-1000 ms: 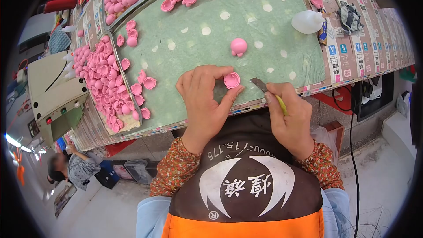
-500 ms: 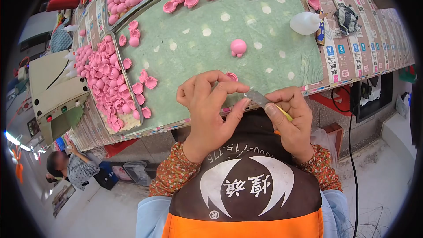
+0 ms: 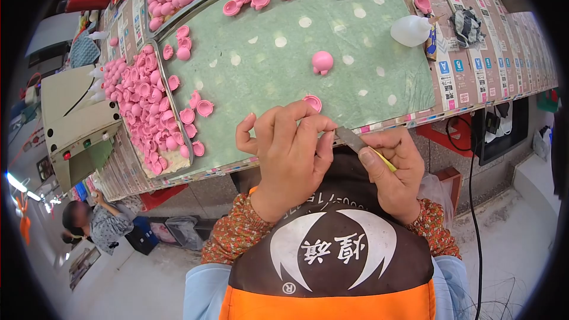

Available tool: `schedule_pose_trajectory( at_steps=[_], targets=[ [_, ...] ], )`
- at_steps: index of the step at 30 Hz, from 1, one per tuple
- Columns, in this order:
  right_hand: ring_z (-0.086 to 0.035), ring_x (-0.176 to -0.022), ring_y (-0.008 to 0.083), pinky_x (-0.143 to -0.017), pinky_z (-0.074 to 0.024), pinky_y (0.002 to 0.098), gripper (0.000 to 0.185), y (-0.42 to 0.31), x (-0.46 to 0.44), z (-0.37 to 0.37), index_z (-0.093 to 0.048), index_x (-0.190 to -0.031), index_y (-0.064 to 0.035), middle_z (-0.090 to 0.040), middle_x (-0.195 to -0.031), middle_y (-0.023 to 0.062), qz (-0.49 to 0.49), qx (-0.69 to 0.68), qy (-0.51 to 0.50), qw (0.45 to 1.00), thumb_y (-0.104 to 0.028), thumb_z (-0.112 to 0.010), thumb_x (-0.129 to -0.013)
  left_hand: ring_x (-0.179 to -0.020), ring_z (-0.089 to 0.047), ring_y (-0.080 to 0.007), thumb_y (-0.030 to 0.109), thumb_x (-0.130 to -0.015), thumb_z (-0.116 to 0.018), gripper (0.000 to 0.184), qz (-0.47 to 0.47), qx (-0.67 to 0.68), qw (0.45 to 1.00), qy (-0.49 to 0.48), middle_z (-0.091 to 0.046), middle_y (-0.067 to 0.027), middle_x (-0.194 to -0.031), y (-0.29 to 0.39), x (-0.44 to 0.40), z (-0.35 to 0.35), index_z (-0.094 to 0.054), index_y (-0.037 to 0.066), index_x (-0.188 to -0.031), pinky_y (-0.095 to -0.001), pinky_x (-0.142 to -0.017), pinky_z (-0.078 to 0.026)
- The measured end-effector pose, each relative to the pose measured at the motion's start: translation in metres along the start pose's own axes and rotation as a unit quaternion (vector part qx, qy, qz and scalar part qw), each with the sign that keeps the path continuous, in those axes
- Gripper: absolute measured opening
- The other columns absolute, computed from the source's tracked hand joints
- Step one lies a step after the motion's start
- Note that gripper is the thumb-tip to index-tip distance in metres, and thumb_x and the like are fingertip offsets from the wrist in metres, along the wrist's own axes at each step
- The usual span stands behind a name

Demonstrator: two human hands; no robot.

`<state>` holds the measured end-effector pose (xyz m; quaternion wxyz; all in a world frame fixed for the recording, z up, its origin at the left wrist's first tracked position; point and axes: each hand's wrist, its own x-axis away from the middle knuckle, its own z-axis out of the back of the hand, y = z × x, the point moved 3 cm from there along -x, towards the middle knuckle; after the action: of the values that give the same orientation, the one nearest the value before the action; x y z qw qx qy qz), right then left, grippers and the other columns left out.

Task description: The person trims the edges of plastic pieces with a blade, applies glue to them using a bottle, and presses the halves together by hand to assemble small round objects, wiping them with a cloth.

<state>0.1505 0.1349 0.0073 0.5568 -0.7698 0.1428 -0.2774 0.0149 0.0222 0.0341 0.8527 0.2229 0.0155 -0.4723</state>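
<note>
My left hand (image 3: 288, 151) is at the front edge of the table, its thumb and index fingertip close together beside the tip of a knife blade (image 3: 349, 138). Anything between those fingertips is too small to make out. My right hand (image 3: 391, 169) is closed round the knife's yellow handle, with the blade pointing left. Just beyond my left fingers a pink cup-shaped piece (image 3: 312, 103) lies on the green dotted cloth (image 3: 261, 71). Farther back on the cloth sits a round pink piece (image 3: 322, 62).
A tray (image 3: 172, 101) heaped with pink pieces is at the left, another tray (image 3: 195, 1) behind it. A white bottle (image 3: 410, 31) and a crumpled cloth (image 3: 467, 26) lie at the right. Another person (image 3: 98, 225) is at the far left.
The pink cup-shaped piece has left my left hand and lies on the cloth. Both hands have moved closer together and toward my body, left fingertips now at the blade's tip.
</note>
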Motion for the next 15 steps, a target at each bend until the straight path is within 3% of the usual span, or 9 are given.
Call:
schedule_pose_trajectory(
  at_steps=[3,5,6,7,8,9,10,12,15],
  targets=[
    [-0.044,-0.061,-0.0008,-0.054,-0.0326,0.0167,0.017,-0.011,0.008,0.001,-0.053,-0.113,-0.001,-0.059,-0.082,-0.0008,-0.001,-0.011,0.025,1.0,-0.001,-0.06,-0.097,-0.107,-0.05,-0.0214,0.017,-0.085,-0.068,0.011,-0.01,-0.017,1.0,0.017,-0.059,-0.0008,-0.107,-0.008,-0.001,-0.001,-0.067,0.017,-0.096,-0.0436,-0.097,-0.026],
    [-0.042,-0.057,-0.0005,-0.05,-0.0319,0.0181,0.018,-0.022,0.017,0.011,-0.053,-0.113,-0.0001,-0.054,-0.077,-0.0018,0.028,-0.058,0.077,0.995,0.002,-0.059,-0.097,-0.106,-0.051,-0.0232,0.014,-0.086,-0.066,0.01,0.084,-0.063,0.992,0.071,-0.06,-0.0035,-0.105,-0.047,-0.001,-0.002,-0.066,0.016,-0.096,-0.0437,-0.096,-0.028],
    [-0.038,-0.052,0.001,-0.046,-0.0296,0.0197,0.015,-0.018,0.016,0.02,-0.053,-0.113,0.0008,-0.049,-0.071,-0.002,0.048,-0.012,0.094,0.994,0.001,-0.056,-0.098,-0.106,-0.051,-0.0232,0.014,-0.086,-0.066,0.01,0.079,-0.059,0.993,0.07,-0.06,-0.0035,-0.105,-0.046,-0.003,0.001,-0.066,0.016,-0.096,-0.0437,-0.096,-0.028],
    [-0.038,-0.052,0.001,-0.046,-0.0296,0.0197,0.015,-0.016,0.011,0.026,-0.053,-0.113,0.0008,-0.049,-0.071,-0.002,0.047,-0.009,0.1,0.994,0.001,-0.056,-0.098,-0.106,-0.051,-0.0238,0.014,-0.086,-0.065,0.011,0.066,-0.003,0.995,0.077,-0.06,-0.0037,-0.106,-0.04,-0.001,0.007,-0.066,0.017,-0.096,-0.0446,-0.098,-0.026],
    [-0.039,-0.052,0.0011,-0.047,-0.0307,0.0189,0.014,-0.012,0.004,0.03,-0.053,-0.112,0.0013,-0.051,-0.072,-0.0017,0.009,-0.093,0.095,0.991,0.0,-0.056,-0.098,-0.107,-0.051,-0.0245,0.014,-0.086,-0.065,0.011,0.059,0.052,0.994,0.082,-0.06,-0.0039,-0.107,-0.032,0.004,0.014,-0.065,0.018,-0.097,-0.0455,-0.1,-0.024],
    [-0.04,-0.053,0.0012,-0.048,-0.0318,0.0182,0.013,-0.009,-0.001,0.031,-0.053,-0.111,0.0018,-0.054,-0.072,-0.0014,-0.024,-0.176,0.086,0.98,-0.001,-0.057,-0.099,-0.105,-0.052,-0.0233,0.018,-0.087,-0.068,0.009,0.022,0.077,0.995,0.051,-0.06,-0.0014,-0.104,-0.018,0.004,0.014,-0.065,0.019,-0.095,-0.0474,-0.099,-0.024],
    [-0.035,-0.05,0.0019,-0.044,-0.0279,0.0191,0.012,-0.005,-0.004,0.032,-0.054,-0.11,0.0016,-0.047,-0.066,-0.0027,-0.038,-0.174,0.086,0.98,-0.005,-0.057,-0.1,-0.105,-0.052,-0.0233,0.018,-0.087,-0.068,0.009,0.021,0.075,0.995,0.057,-0.06,-0.0014,-0.104,-0.01,0.003,0.014,-0.065,0.019,-0.095,-0.0474,-0.099,-0.024],
    [-0.034,-0.05,0.0015,-0.044,-0.027,0.019,0.013,-0.005,-0.008,0.029,-0.054,-0.11,0.0011,-0.047,-0.066,-0.0034,-0.055,-0.188,0.084,0.977,-0.006,-0.057,-0.1,-0.103,-0.052,-0.0238,0.017,-0.088,-0.067,0.006,-0.054,0.105,0.992,-0.043,-0.06,-0.0004,-0.1,0.004,0.004,0.008,-0.066,0.017,-0.094,-0.0456,-0.095,-0.027],
    [-0.035,-0.05,0.0013,-0.045,-0.0274,0.0191,0.015,-0.001,-0.009,0.03,-0.055,-0.112,0.0009,-0.048,-0.066,-0.0039,-0.083,-0.184,0.086,0.976,-0.005,-0.058,-0.099,-0.105,-0.052,-0.023,0.018,-0.086,-0.071,0.007,-0.068,0.089,0.99,-0.084,-0.06,0.0024,-0.102,-0.002,0.008,0.002,-0.067,0.019,-0.092,-0.0473,-0.096,-0.026]
  ],
)
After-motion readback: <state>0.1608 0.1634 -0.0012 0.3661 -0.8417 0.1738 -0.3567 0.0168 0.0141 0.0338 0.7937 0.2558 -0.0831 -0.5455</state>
